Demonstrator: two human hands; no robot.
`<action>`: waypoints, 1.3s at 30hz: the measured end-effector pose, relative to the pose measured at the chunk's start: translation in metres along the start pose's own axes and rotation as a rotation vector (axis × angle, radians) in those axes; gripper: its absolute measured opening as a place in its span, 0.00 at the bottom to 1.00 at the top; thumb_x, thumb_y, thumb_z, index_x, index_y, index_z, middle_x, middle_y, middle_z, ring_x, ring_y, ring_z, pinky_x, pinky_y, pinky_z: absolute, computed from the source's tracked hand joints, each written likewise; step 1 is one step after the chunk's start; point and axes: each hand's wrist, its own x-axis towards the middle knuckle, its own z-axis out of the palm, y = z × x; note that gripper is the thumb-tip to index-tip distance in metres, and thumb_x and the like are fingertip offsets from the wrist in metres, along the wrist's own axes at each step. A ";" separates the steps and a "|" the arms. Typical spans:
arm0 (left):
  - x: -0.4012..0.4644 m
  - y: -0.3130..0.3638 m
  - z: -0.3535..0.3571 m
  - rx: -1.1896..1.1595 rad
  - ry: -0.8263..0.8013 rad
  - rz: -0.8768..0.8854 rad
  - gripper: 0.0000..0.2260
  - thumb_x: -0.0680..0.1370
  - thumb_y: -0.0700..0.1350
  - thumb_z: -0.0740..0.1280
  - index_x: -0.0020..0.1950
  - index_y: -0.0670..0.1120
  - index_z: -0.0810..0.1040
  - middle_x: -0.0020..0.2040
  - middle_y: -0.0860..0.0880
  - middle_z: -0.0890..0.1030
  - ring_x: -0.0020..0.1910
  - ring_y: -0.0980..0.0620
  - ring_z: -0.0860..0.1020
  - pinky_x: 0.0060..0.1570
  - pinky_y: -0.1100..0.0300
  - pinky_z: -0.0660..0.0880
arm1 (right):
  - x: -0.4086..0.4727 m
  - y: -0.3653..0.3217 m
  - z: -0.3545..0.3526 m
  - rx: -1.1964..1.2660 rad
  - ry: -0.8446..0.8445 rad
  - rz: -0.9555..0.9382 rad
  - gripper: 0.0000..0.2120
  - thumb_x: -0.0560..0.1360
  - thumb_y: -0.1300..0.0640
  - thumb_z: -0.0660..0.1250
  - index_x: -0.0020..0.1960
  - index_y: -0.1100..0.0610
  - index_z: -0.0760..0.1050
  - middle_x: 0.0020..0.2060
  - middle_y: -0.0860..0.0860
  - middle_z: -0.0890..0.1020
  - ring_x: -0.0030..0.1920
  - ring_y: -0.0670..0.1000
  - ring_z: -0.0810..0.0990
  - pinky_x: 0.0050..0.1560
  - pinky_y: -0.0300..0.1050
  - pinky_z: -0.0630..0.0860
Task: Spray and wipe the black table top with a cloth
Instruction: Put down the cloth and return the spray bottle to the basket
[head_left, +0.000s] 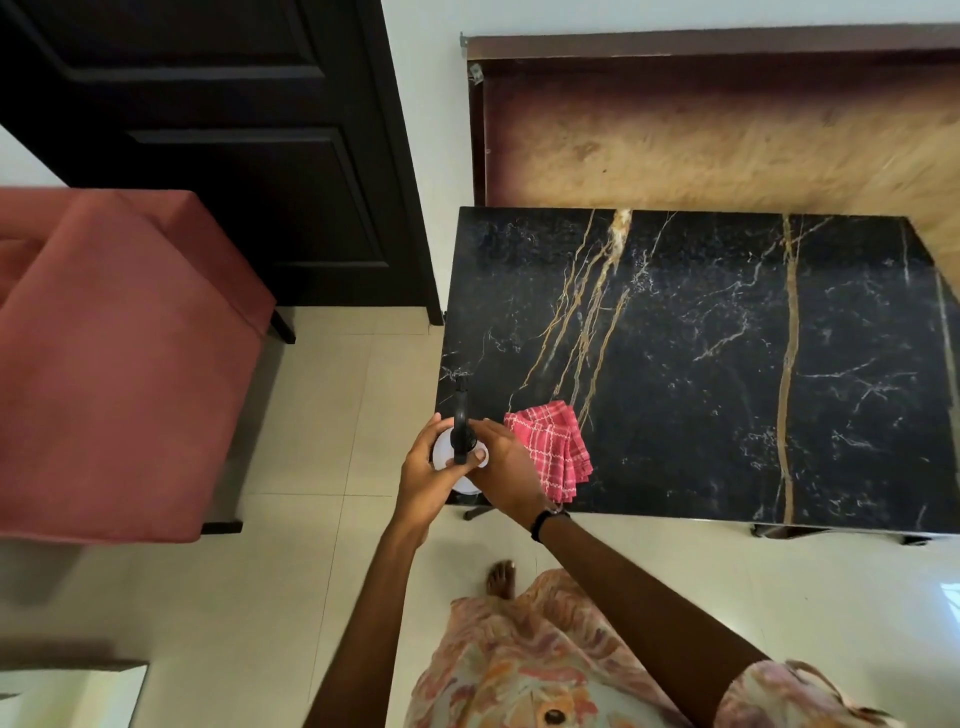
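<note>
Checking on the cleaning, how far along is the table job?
Barely started. Both hands, left hand and right hand, grip the spray bottle at the table top corner. The red checked cloth lies folded there, untouched. No wet patches show, so spraying and wiping remain.

A: Eyes on the table (727, 364): glossy black marble-look top, gold veins running front to back, thin white cracks threaded all over.

B: And the cloth (550, 447)?

A: Red with a white check, folded into a small stack, lying flat near the front left corner, its layered edges fanned toward the front edge.

B: The spray bottle (460, 447)?

A: Just left of the cloth, right at the table's front left corner. Round white body seen from above, black trigger head on top, nozzle pointing away over the table. It stands upright, gripped from both sides.
</note>
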 end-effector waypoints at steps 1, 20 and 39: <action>-0.002 0.000 -0.001 0.000 -0.005 0.004 0.27 0.71 0.48 0.74 0.67 0.55 0.70 0.74 0.52 0.66 0.72 0.48 0.65 0.62 0.58 0.67 | -0.001 -0.003 -0.003 0.013 0.001 0.001 0.19 0.72 0.61 0.71 0.63 0.60 0.76 0.54 0.56 0.81 0.55 0.55 0.78 0.57 0.48 0.77; -0.046 0.074 0.166 -0.137 -0.340 0.119 0.28 0.71 0.45 0.74 0.67 0.61 0.69 0.66 0.55 0.75 0.63 0.55 0.75 0.53 0.62 0.79 | -0.069 0.077 -0.215 0.206 0.202 0.068 0.20 0.72 0.50 0.72 0.61 0.54 0.76 0.57 0.51 0.82 0.56 0.51 0.79 0.57 0.48 0.77; -0.068 0.140 0.484 -0.108 -0.602 0.019 0.29 0.68 0.46 0.76 0.66 0.57 0.69 0.62 0.50 0.77 0.60 0.50 0.77 0.50 0.56 0.80 | -0.159 0.286 -0.450 0.214 0.339 0.194 0.18 0.73 0.51 0.70 0.62 0.53 0.75 0.57 0.51 0.81 0.54 0.48 0.79 0.48 0.34 0.73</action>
